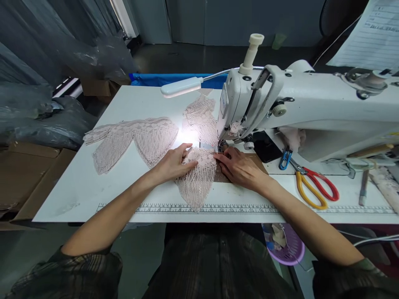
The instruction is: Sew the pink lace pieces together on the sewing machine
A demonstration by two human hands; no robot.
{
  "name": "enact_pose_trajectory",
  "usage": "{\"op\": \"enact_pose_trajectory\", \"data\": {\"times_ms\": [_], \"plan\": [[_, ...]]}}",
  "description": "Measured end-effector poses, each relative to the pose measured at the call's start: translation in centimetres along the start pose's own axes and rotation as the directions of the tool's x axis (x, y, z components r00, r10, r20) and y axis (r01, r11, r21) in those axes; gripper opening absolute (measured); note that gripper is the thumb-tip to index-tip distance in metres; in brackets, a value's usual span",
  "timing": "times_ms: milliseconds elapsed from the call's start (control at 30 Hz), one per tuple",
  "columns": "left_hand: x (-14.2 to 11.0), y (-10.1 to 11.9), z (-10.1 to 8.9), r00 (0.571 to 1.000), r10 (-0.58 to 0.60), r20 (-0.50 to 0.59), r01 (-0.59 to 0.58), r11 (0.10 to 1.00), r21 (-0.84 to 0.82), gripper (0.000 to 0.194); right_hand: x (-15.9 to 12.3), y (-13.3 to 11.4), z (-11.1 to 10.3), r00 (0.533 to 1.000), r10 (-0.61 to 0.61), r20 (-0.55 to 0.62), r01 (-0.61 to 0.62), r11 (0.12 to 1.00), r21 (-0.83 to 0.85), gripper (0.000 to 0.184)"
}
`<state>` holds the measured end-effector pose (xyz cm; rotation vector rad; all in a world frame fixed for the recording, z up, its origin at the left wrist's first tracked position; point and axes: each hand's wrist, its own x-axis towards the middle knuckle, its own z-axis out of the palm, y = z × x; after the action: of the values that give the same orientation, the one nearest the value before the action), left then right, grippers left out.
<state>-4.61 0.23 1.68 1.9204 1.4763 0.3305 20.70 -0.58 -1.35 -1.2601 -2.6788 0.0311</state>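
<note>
A pale pink lace piece [198,178] lies under the needle area of a white sewing machine [238,104], its pointed end towards me. My left hand [174,162] rests on the lace's left edge, thumb and forefinger stretched out and apart. Close by the presser foot [217,148], my right hand [238,165] has its fingers curled, with the fingertips closed at the lace's right edge. Behind the needle, more pink lace [201,114] spreads over the table. Several layered lace pieces [149,137] lie to the left of my left hand.
A lit lamp [181,87] hangs over the white table [71,182]. Scissors [314,185] with red and yellow handles, blue-handled snips [285,159] and a black phone-like slab [266,146] lie right. A printed ruler [243,209] runs along the front edge. Below stands a purple basket [293,251].
</note>
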Motion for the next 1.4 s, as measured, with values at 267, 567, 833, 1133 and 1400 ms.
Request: {"op": "enact_pose_trajectory", "data": {"times_ms": [267,567,833,1133,1400], "plan": [[-0.3,0.9,0.6,0.997,-0.004,-0.072,0.005,1.000,0.011,0.065,0.8,0.7,-0.3,0.998,0.033,0.052,-0.036,0.998,0.057,0.045],[-0.1,0.3,0.3,0.999,-0.049,-0.023,0.046,0.994,-0.098,0.069,-0.4,1.6,0.2,0.996,0.045,-0.075,-0.024,0.966,0.259,0.043],[-0.1,0.4,0.2,0.998,-0.050,-0.034,0.046,0.992,-0.119,0.070,-1.5,1.8,1.7,0.971,-0.027,-0.236,0.107,0.936,0.334,0.036],[-0.1,0.5,0.4,0.995,-0.084,0.051,0.093,0.966,-0.242,0.072,-1.5,1.4,2.0,0.973,0.009,-0.232,0.061,0.954,0.293,0.036],[0.1,0.0,0.8,0.997,-0.065,0.043,0.072,0.982,-0.172,0.079,-1.6,1.0,1.8,0.978,0.043,-0.206,0.025,0.949,0.315,0.038]]}}
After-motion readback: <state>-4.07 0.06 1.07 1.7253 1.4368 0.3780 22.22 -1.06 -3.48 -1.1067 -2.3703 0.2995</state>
